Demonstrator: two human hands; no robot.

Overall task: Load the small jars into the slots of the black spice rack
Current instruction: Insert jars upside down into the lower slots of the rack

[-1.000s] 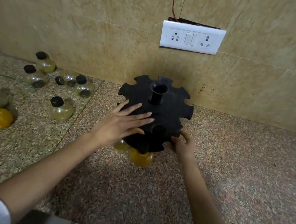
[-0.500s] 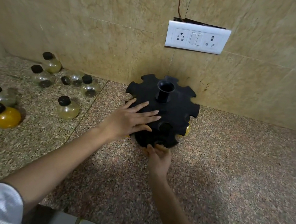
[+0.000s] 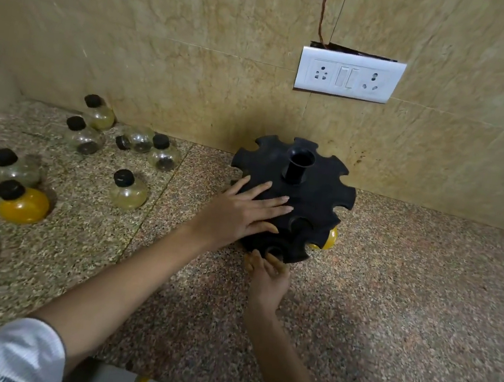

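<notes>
On speckled granite counter (image 3: 390, 309): round black plastic spice rack (image 3: 314, 200). Left hand (image 3: 237, 214) flat, fingers spread, atop it; right hand (image 3: 267, 278) at its six o'clock edge, grip indiscernible.

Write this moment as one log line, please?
left hand: flat on rack | right hand: at rack's near edge, grip unclear | yellow jar: slotted | loose jars: left counter

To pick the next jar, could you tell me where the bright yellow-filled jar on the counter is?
The yellow-filled jar stands far left on the counter, just in front of a clear jar, well left of the black spice rack.
</notes>
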